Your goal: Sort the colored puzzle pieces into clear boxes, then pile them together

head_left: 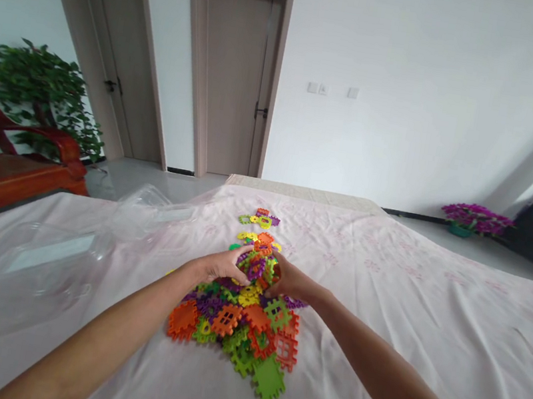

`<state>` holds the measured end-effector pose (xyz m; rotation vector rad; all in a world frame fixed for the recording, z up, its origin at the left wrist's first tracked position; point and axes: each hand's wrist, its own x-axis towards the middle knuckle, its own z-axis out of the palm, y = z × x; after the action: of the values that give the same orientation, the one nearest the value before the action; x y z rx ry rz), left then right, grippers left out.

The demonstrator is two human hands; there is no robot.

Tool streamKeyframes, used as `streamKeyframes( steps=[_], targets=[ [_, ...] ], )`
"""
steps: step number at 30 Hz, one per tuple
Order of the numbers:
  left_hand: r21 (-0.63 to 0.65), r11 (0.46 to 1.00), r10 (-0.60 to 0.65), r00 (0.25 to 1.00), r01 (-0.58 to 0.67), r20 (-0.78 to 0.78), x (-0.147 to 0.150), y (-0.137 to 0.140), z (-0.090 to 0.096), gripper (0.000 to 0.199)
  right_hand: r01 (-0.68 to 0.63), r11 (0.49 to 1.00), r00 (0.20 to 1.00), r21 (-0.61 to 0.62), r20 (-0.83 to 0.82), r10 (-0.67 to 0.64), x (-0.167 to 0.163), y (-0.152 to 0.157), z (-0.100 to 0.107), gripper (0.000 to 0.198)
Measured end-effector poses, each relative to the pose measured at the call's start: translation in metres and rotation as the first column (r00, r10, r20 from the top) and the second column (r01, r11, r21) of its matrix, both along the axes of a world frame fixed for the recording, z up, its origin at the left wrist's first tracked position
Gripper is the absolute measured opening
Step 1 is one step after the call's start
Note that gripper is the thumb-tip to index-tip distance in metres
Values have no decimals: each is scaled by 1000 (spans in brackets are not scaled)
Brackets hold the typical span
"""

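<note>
A heap of interlocking plastic building pieces in orange, green, purple and yellow lies on the cloth in front of me. My left hand curves around the left side of a clump of these pieces at the far part of the heap. From the right side, my right hand curves round the same clump, thumb and fingers bent. The clump sits between both hands, and some fingertips are hidden behind it. Just beyond, a few loose yellow and orange pieces lie flat.
A small separate group of pieces lies farther back. Clear plastic packaging rests at the left on the pink-white cloth. A red wooden chair and a leafy plant stand beyond it. Purple flowers stand at the right wall.
</note>
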<state>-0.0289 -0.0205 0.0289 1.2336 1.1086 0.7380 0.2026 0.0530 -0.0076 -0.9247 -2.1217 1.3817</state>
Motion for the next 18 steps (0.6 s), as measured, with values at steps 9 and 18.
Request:
streamKeyframes(
  steps=[9,18],
  targets=[
    [190,971,112,980,-143,163,-2,-10,-6,101,-102,994,925,-45,-371,78,-55,-15,15,118],
    [384,883,-116,920,268,-375,-32,-46,31,87,-321,947,947,37,21,320,14,-29,74,120]
  ],
)
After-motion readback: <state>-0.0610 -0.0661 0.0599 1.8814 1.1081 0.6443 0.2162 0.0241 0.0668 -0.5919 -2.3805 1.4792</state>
